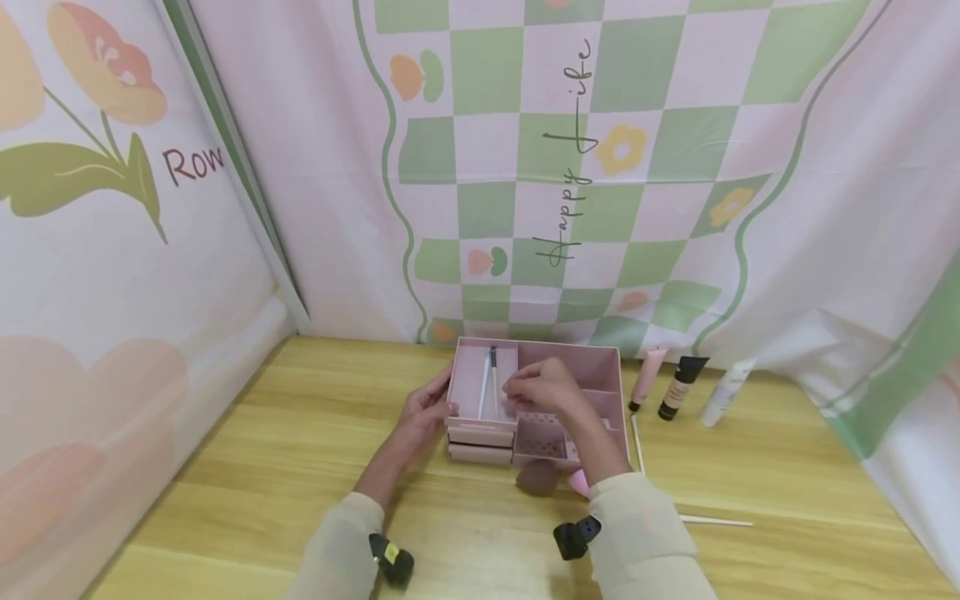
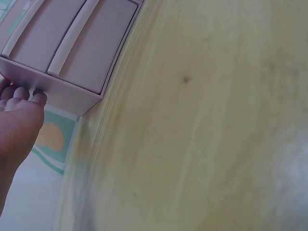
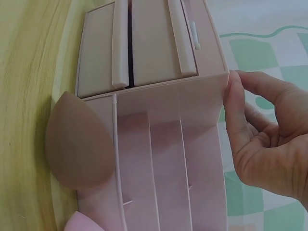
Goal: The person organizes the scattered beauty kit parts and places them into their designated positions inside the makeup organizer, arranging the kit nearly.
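Observation:
A pink desktop organizer [image 1: 459, 379] with two small front drawers [image 1: 480, 452] stands against the back curtain. Two slim makeup brushes [image 1: 483, 383] lie lengthwise in its upper left tray. My left hand [image 1: 422, 419] rests along the organizer's left side, thumb at the front corner of the rim, fingers against the outer wall. Over the wall between the tray and the right-hand compartments is my right hand [image 1: 551, 387]. Its thumb and index fingertips [image 3: 234, 79] meet right at the tray's upper edge; I cannot tell whether something thin is between them.
A brown makeup sponge [image 1: 537, 477] and a pink sponge [image 1: 579, 482] lie in front of the organizer. To its right stand a pink tube [image 1: 647, 379], a black-capped tube [image 1: 681, 388] and a white tube [image 1: 726, 393]. Thin white sticks [image 1: 716, 521] lie near the right sleeve.

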`<state>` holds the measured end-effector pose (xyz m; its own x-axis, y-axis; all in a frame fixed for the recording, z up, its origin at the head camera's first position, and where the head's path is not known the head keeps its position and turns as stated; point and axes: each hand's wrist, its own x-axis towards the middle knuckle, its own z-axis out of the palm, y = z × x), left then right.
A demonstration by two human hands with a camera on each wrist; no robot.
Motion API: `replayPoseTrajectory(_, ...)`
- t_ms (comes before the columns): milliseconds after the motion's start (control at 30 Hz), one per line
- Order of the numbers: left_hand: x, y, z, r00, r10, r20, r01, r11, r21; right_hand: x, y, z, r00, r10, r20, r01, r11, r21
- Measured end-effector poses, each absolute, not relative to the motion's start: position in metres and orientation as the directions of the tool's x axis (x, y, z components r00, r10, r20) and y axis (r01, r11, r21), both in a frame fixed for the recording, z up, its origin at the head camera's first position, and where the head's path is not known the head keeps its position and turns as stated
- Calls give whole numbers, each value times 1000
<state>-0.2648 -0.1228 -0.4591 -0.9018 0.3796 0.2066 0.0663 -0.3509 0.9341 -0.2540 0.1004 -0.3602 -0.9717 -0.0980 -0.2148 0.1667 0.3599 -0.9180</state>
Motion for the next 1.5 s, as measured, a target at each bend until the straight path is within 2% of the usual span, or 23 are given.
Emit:
replayPoseTrajectory(533, -265, -122, -459, -903, 372, 213, 76, -350, 934, -242, 121, -371, -971, -199, -133, 79, 257, -963)
replayPoseTrajectory(833, -264, -123, -458, -911, 357, 204, 73, -349, 934, -233, 131, -379, -979, -178, -96, 33, 326, -945)
replayPoseTrajectory(1500, -267, -124, -461, -901, 383, 205, 59, -358, 932, -218, 170, -382, -977, -211, -36, -37, 329, -944)
